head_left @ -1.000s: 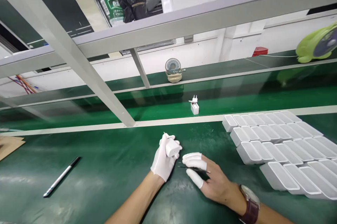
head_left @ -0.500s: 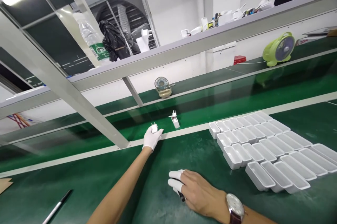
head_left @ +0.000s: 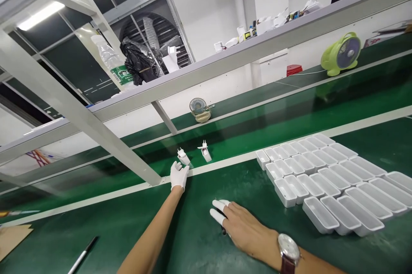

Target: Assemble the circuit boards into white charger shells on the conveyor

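My left hand [head_left: 179,176], in a white glove, is at the near edge of the green belt with its fingers apart and nothing in them. Just beyond its fingertips a white plug-in power adapter [head_left: 184,157] with two pins rests on the belt. To the right is a second white adapter [head_left: 205,153], pins upward. Over the dark green tabletop, my right hand [head_left: 240,227] wears white finger cots and is curled around a small dark object [head_left: 224,231]. Only its black end shows, so its kind is hidden.
Several white open trays [head_left: 317,214] stand in rows on the right. A marker pen [head_left: 83,255] and cardboard [head_left: 13,239] lie at left. A slanted metal post [head_left: 128,154] rises beside my left hand. A small fan [head_left: 200,110] and a green fan [head_left: 341,54] stand behind the belt.
My left hand has let go of the white adapter and drawn back slightly, leaving it on the belt. Both adapters appear further left as the view shifted. My right hand barely moved.
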{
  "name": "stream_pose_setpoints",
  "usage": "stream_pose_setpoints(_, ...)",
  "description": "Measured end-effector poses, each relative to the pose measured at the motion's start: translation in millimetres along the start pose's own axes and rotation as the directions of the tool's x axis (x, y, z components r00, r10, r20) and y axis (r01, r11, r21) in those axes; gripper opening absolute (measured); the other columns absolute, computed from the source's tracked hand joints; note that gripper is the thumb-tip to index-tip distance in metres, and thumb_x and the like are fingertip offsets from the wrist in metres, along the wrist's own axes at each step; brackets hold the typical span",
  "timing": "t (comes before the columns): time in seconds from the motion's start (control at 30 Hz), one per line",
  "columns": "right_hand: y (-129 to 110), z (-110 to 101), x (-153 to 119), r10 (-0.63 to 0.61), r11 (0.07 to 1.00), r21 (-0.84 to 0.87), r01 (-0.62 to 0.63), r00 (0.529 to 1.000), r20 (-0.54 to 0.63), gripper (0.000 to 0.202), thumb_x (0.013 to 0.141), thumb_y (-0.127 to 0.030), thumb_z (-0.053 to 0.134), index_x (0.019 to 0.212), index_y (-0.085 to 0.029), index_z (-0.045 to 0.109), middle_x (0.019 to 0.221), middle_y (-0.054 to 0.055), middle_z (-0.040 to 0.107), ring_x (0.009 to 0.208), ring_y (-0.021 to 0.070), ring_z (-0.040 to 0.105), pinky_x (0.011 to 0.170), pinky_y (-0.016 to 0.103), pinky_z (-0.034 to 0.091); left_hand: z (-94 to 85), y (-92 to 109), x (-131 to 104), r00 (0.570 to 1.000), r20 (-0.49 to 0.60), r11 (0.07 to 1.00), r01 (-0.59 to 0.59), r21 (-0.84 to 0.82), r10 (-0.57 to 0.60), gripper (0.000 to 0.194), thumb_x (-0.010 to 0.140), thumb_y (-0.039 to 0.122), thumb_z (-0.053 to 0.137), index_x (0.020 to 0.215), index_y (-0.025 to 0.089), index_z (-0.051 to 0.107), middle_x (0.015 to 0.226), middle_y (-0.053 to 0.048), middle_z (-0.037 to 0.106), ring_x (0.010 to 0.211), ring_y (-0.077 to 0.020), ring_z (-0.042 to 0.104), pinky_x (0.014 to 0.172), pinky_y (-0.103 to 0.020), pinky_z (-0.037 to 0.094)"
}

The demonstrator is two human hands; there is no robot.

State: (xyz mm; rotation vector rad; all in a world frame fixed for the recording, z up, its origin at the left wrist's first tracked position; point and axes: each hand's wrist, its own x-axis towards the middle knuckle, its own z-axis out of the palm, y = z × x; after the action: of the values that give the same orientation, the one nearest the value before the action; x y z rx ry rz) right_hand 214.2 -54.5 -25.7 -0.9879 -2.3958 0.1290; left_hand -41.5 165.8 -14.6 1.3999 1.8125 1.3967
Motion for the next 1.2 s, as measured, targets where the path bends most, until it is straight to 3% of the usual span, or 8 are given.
stream_pose_setpoints(0.23, -4, -13, -2, 0.043, 0.986, 0.154, -0.059, 0.993, 0.108, 0.076, 0.080, 0.000, 0.046, 0.153, -0.014, 0.030, 0.144, 0.015, 0.049, 0.132, 0.0279, 0.047, 0.113, 0.044, 0.040, -11.1, 13, -60, 0.985, 0.154, 0.996, -0.085, 0.030, 0.079, 0.055, 0.079, 0.024, 0.072, 0.129, 0.016, 0.053, 0.122, -0.013, 0.065, 0.104, -0.0200, 0.066, 0.099, -0.039, 0.052)
stream_pose_setpoints(0.43, 12, -6, -4, 0.147, 0.986, 0.086, -0.146, 0.989, -0.010, 0.066, 0.081, 0.004, 0.039, 0.144, -0.010, 0.042, 0.131, 0.017, 0.057, 0.123, 0.0278, 0.053, 0.107, 0.047, 0.045, -30.7, 51, -127, 0.924, 0.356, 0.986, -0.162, 0.037, 0.138, 0.038, 0.081, 0.032, 0.069, 0.116, 0.018, 0.064, 0.095, -0.004, 0.069, 0.078, -0.0132, 0.063, 0.078, -0.028, 0.054)
stream_pose_setpoints(0.6, 23, 5, -5, 0.193, 0.981, -0.010, -0.195, 0.974, -0.115, 0.061, 0.081, 0.004, 0.039, 0.140, -0.009, 0.045, 0.114, 0.016, 0.062, 0.111, 0.0291, 0.057, 0.101, 0.050, 0.048, -53.4, 80, -178, 0.715, 0.674, 0.850, -0.462, 0.253, 0.188, 0.026, 0.089, 0.037, 0.059, 0.109, 0.023, 0.070, 0.072, 0.001, 0.064, 0.064, -0.0133, 0.057, 0.065, -0.026, 0.050)
stream_pose_setpoints(0.73, 26, 7, -6, 0.183, 0.982, -0.025, -0.187, 0.977, -0.111, 0.062, 0.079, 0.005, 0.039, 0.140, -0.010, 0.045, 0.113, 0.015, 0.062, 0.109, 0.0286, 0.057, 0.099, 0.049, 0.049, -53.3, 87, -211, 0.420, 0.862, 0.536, -0.815, 0.220, 0.286, 0.049, 0.093, 0.052, 0.053, 0.136, 0.029, 0.055, 0.085, -0.005, 0.065, 0.075, -0.0199, 0.060, 0.071, -0.033, 0.051)
stream_pose_setpoints(0.8, 26, 7, -6, 0.188, 0.981, -0.033, -0.192, 0.977, -0.105, 0.060, 0.078, 0.004, 0.039, 0.136, -0.009, 0.048, 0.114, 0.015, 0.062, 0.110, 0.0290, 0.057, 0.099, 0.050, 0.049, -50.8, 86, -220, 0.336, 0.893, 0.405, -0.892, 0.199, 0.300, 0.061, 0.090, 0.063, 0.050, 0.140, 0.028, 0.050, 0.093, -0.009, 0.063, 0.079, -0.0237, 0.059, 0.072, -0.038, 0.052)
stream_pose_setpoints(0.87, 26, 7, -6, 0.196, 0.979, -0.041, -0.201, 0.975, -0.106, 0.058, 0.079, 0.003, 0.038, 0.134, -0.009, 0.050, 0.113, 0.016, 0.063, 0.109, 0.0291, 0.058, 0.099, 0.050, 0.049, -51.4, 80, -220, 0.373, 0.875, 0.374, -0.893, 0.249, 0.308, 0.060, 0.088, 0.065, 0.051, 0.131, 0.024, 0.058, 0.097, -0.011, 0.062, 0.083, -0.0256, 0.059, 0.075, -0.041, 0.053)
stream_pose_setpoints(1.0, 23, 8, -7, 0.179, 0.982, -0.036, -0.185, 0.976, -0.122, 0.052, 0.082, 0.001, 0.038, 0.131, -0.010, 0.052, 0.110, 0.015, 0.063, 0.107, 0.0292, 0.059, 0.096, 0.049, 0.051, -70.7, 47, -192, 0.581, 0.751, 0.436, -0.790, 0.431, 0.312, 0.027, 0.097, 0.038, 0.050, 0.101, 0.020, 0.069, 0.094, -0.010, 0.063, 0.090, -0.0244, 0.060, 0.083, -0.039, 0.052)
stream_pose_setpoints(1.2, 22, 17, -13, 0.125, 0.992, -0.010, -0.129, 0.978, -0.166, 0.053, 0.089, -0.005, 0.039, 0.141, -0.011, 0.045, 0.115, 0.016, 0.063, 0.111, 0.0304, 0.058, 0.097, 0.051, 0.050, -146.3, -20, -123, 0.851, 0.460, 0.528, -0.520, 0.671, 0.253, 0.023, 0.093, 0.023, 0.050, 0.106, 0.024, 0.068, 0.102, -0.007, 0.067, 0.099, -0.0225, 0.064, 0.094, -0.034, 0.051)
